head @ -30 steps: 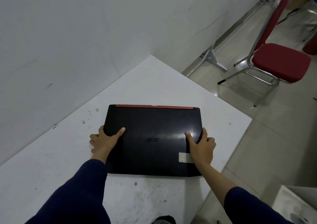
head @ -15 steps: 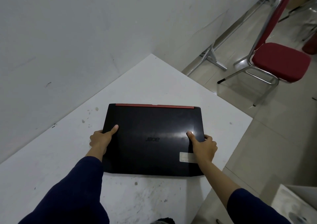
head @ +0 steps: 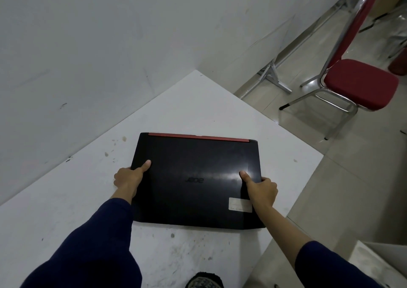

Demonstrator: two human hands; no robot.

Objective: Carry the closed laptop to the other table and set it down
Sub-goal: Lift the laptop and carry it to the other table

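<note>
Closed black laptop [head: 196,179], lid up, red strip along its far edge, flat over the white table [head: 198,102]; whether resting fully on the tabletop or just lifted, impossible to tell. Faint logo at the lid's centre, pale sticker [head: 240,204] near its front right corner, partly under the right wrist.

Left hand [head: 127,180] clamped on the laptop's left edge: thumb laid on top of the lid pointing toward the far edge, remaining fingers curled down and under the side, out of sight. Right hand [head: 261,190] clamped on the laptop's right edge in the same manner: thumb pressed onto the lid, knuckles wrapped over the side. Dark blue sleeves [head: 88,250] reaching in from the laptop's near side, right forearm bare up to the elbow.

Scattered dark specks and smudges on the tabletop to the laptop's left and front. Grey wall [head: 88,45] behind and left of the laptop, meeting the table's far corner. Red-cushioned chair [head: 361,82] with chrome frame well apart to the laptop's far right, on a tiled floor [head: 352,188]. Toe of a dark shoe [head: 203,281] below the laptop's front edge, at the bottom of the view.
</note>
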